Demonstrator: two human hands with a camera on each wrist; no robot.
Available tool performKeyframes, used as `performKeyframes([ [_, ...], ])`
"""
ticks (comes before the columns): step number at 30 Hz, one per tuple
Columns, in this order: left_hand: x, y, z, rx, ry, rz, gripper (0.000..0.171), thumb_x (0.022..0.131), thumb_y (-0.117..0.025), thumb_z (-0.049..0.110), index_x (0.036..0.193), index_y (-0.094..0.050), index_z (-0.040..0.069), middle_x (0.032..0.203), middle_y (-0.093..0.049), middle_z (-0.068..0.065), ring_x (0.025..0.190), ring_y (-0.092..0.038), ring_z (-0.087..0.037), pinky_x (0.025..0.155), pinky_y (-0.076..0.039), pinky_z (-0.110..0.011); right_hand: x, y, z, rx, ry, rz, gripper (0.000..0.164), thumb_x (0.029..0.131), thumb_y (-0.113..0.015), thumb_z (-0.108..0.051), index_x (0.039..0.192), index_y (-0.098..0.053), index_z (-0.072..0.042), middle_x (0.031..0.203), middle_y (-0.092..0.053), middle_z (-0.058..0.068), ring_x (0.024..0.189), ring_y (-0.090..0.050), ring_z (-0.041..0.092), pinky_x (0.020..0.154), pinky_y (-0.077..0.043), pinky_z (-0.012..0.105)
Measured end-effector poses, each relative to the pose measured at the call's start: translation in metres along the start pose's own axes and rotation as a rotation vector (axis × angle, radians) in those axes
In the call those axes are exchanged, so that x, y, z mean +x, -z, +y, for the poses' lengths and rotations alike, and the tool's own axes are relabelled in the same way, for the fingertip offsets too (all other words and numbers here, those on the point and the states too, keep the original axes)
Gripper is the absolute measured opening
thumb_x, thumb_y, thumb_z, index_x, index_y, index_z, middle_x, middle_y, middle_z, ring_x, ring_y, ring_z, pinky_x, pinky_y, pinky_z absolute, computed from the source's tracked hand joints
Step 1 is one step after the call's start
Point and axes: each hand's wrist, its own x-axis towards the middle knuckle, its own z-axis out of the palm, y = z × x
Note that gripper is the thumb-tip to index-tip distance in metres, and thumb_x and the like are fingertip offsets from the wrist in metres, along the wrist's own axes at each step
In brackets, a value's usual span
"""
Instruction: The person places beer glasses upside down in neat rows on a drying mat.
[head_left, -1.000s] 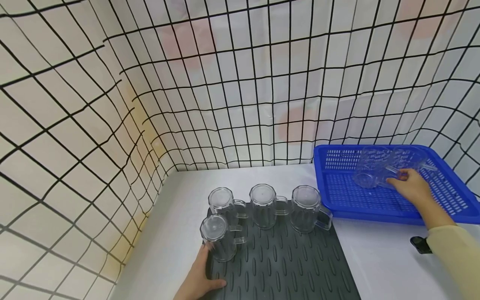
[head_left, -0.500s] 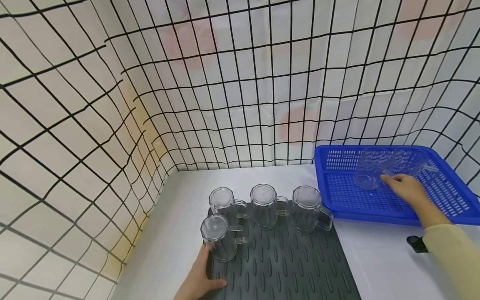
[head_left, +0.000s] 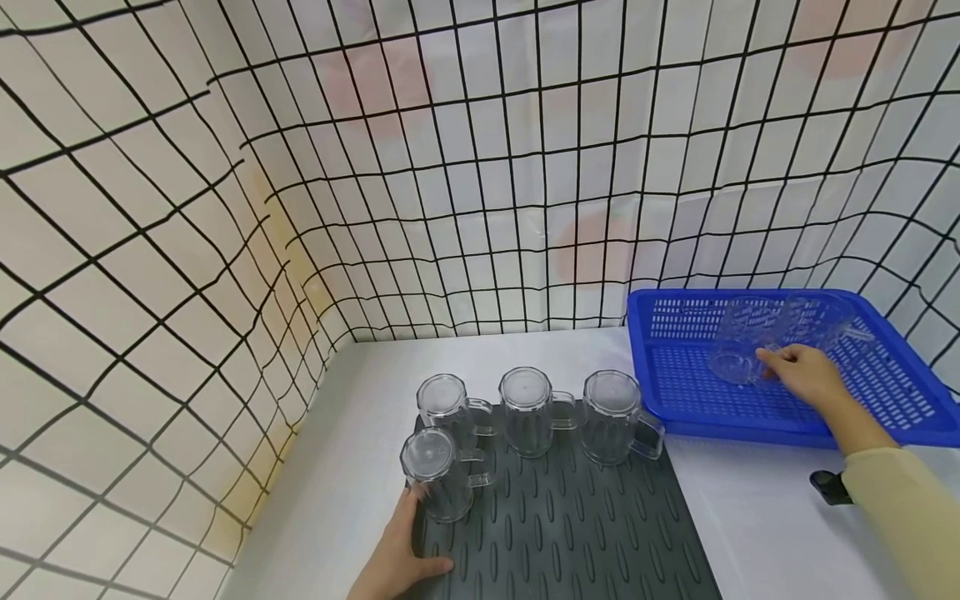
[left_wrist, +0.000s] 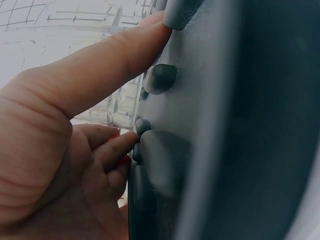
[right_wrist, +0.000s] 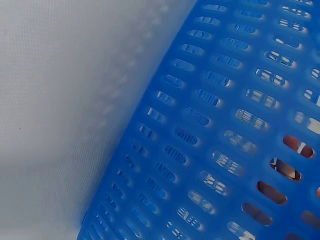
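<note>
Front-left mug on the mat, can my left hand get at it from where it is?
Probably yes: your left hand is right beside the front-left mug, with nothing visible between them. The handle points away, so gripping that likely means reaching around.

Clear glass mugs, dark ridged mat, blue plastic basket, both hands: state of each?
Dark ridged mat, flat
Four clear glass mugs on mat, standing, apparently upside down
Blue plastic basket, upright, holding further mugs
Basket mugs, pose unclear
Left hand, thumb extended over mat, fingers beside nearest mug
Right hand, fingers curled by basket mugs, grip unclear
</note>
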Motion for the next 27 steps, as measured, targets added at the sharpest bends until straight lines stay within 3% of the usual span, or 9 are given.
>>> performKeyframes([
  [6,-0.001,-0.001,0.0,-0.003,0.002,-0.003,0.126,0.061,-0.092,0.039,0.153,-0.015,-0.001,0.156,-0.011,-0.032,0.14,-0.016,-0.053,0.108,-0.02,-0.067,-0.001,0.0,0.001,0.029,-0.017,-0.002,0.069,0.099,-0.036,-0.06,0.097,-0.061,0.004,0.094,-0.064,0.024,0.095,-0.051,0.046,0.073,-0.042,0.064],
  [9,-0.001,0.0,-0.001,0.0,-0.006,-0.001,0.126,0.061,-0.091,0.04,0.153,-0.015,-0.001,0.156,-0.011,-0.032,0.14,-0.016,-0.053,0.108,-0.02,-0.067,-0.004,0.0,-0.005,0.017,-0.023,0.025,0.067,0.098,-0.035,-0.061,0.095,-0.061,0.001,0.091,-0.066,0.019,0.092,-0.053,0.042,0.069,-0.043,0.06],
  [11,-0.001,0.0,-0.002,0.003,-0.015,0.002,0.126,0.062,-0.091,0.041,0.153,-0.015,-0.002,0.156,-0.011,-0.032,0.14,-0.016,-0.053,0.108,-0.02,-0.066,-0.003,0.001,-0.005,0.049,-0.018,0.019,0.067,0.099,-0.035,-0.06,0.097,-0.059,0.002,0.094,-0.065,0.021,0.096,-0.05,0.046,0.072,-0.041,0.062],
  [18,-0.001,0.001,-0.004,0.007,-0.028,0.005,0.125,0.062,-0.09,0.041,0.152,-0.015,-0.004,0.156,-0.011,-0.033,0.14,-0.016,-0.053,0.108,-0.02,-0.066,0.022,-0.008,0.026,0.02,-0.009,0.112,0.063,0.095,-0.034,-0.066,0.095,-0.059,-0.008,0.08,-0.068,0.0,0.08,-0.058,0.031,0.064,-0.044,0.05],
  [20,-0.001,0.0,-0.004,0.007,-0.026,0.005,0.125,0.062,-0.09,0.041,0.152,-0.015,-0.005,0.156,-0.011,-0.033,0.14,-0.016,-0.053,0.108,-0.019,-0.066,0.024,-0.009,0.029,0.041,-0.013,0.111,0.063,0.096,-0.035,-0.065,0.096,-0.058,-0.007,0.081,-0.068,0.003,0.084,-0.057,0.033,0.065,-0.043,0.052],
  [23,-0.002,0.0,-0.004,0.008,-0.023,0.005,0.125,0.063,-0.09,0.041,0.152,-0.016,-0.005,0.155,-0.011,-0.034,0.14,-0.015,-0.054,0.108,-0.019,-0.067,0.015,-0.007,0.014,0.058,-0.043,0.133,0.061,0.097,-0.035,-0.064,0.094,-0.057,-0.007,0.081,-0.067,0.003,0.085,-0.055,0.031,0.061,-0.042,0.049],
  [27,-0.002,0.001,-0.003,0.004,-0.022,0.002,0.125,0.063,-0.09,0.041,0.152,-0.016,-0.005,0.155,-0.012,-0.034,0.14,-0.015,-0.054,0.108,-0.019,-0.067,-0.016,0.0,-0.028,0.094,-0.019,0.136,0.059,0.101,-0.034,-0.055,0.095,-0.055,-0.001,0.085,-0.067,0.013,0.092,-0.054,0.039,0.065,-0.039,0.05],
])
